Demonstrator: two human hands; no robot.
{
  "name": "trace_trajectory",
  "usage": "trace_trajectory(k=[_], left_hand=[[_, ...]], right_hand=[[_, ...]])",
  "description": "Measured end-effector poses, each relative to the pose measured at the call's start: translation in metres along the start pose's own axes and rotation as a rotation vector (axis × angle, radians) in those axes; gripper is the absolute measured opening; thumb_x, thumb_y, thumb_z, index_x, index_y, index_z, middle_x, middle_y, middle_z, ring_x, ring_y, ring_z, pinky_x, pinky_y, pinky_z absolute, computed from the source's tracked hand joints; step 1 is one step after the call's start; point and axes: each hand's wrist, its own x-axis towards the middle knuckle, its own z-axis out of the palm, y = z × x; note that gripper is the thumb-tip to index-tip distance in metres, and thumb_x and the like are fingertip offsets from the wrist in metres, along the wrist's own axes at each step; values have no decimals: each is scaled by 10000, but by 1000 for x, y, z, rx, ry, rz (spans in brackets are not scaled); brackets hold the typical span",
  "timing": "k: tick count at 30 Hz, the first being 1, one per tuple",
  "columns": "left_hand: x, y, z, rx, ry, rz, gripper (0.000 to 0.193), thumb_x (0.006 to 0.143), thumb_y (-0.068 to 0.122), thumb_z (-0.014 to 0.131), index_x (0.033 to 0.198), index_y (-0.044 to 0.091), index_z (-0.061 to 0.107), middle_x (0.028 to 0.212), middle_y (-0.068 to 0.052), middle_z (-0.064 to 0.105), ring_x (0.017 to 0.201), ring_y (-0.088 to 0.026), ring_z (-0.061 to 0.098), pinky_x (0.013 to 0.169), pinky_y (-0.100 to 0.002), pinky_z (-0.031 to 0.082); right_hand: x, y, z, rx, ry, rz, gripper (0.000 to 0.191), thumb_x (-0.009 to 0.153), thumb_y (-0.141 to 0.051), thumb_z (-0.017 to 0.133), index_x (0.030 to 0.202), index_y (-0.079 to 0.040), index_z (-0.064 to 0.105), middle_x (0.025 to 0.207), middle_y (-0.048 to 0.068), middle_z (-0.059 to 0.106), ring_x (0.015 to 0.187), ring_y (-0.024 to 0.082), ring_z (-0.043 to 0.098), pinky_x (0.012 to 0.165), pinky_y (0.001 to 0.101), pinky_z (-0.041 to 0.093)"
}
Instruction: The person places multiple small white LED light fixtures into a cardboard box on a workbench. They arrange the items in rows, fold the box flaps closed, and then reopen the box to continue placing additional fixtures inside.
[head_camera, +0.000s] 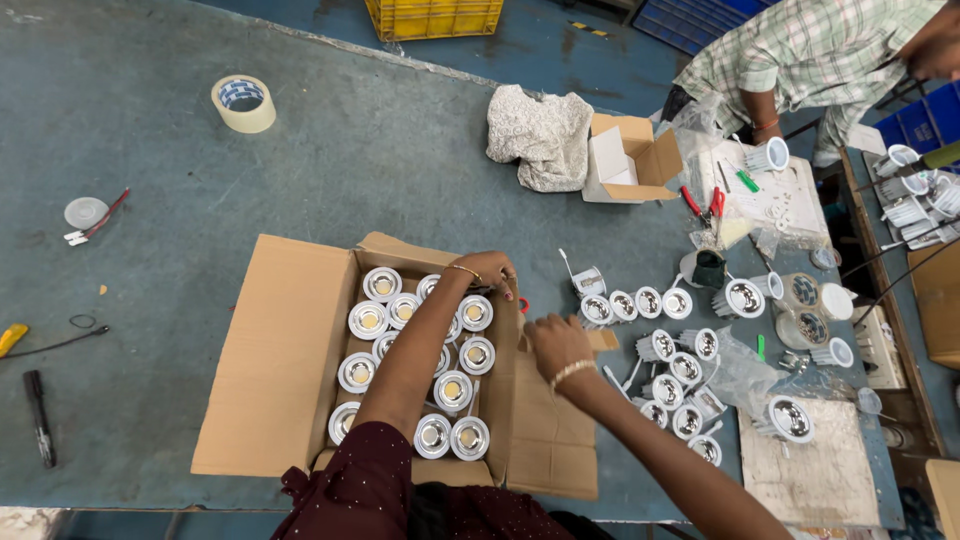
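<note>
An open cardboard box (276, 350) lies on the grey-blue table, packed with several round silver lamp fittings (367, 320) facing up. My left hand (485, 269) reaches over the box's far right corner, fingers curled down onto a fitting there; whether it grips one I cannot tell. My right hand (556, 343) rests on the box's right flap (548, 432), fingers bent at its edge. More loose lamp fittings (650, 302) stand in a row and cluster just right of the box.
A tape roll (244, 103) sits far left, a crumpled cloth (540, 135) and a small open carton (628, 157) at the back. Another person in a checked shirt (810, 55) works at the far right among red pliers (705, 205), plastic bags and more fittings.
</note>
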Motion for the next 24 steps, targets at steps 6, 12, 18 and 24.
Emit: trace_trajectory(k=[6,12,18,24], left_hand=[[2,-1,2,27,-27,9,452,689,306,899,1065,91,773,1019,-132,767,955,-295,721,800,-404,537],[-10,13,8,266,61,55,363,690,237,818,1051,248,783,1167,-57,723,1202,-241,621,1020,-566,416],[-39,42,48,582,-5,190,402,631,308,858,1021,356,774,1511,-4,460,1489,-241,277,1137,-760,11],[-47,35,64,660,111,215,248,615,356,885,832,280,792,1384,41,556,1469,-191,326,1162,-749,5]], right_hand=[[-74,-3,0,319,135,-107,493,749,-263,683,1171,-7,671,1139,172,693,1034,366,620,828,490,481],[-26,49,16,998,-337,54,505,1023,-476,486,1092,-18,688,1082,102,729,1038,201,689,928,331,522],[18,38,-2,1533,-804,-18,207,987,-228,648,1142,-91,639,1056,-54,651,1021,44,588,909,229,496],[35,19,-12,994,-956,-117,377,945,-431,742,914,-60,681,791,-53,592,728,85,518,661,305,415]])
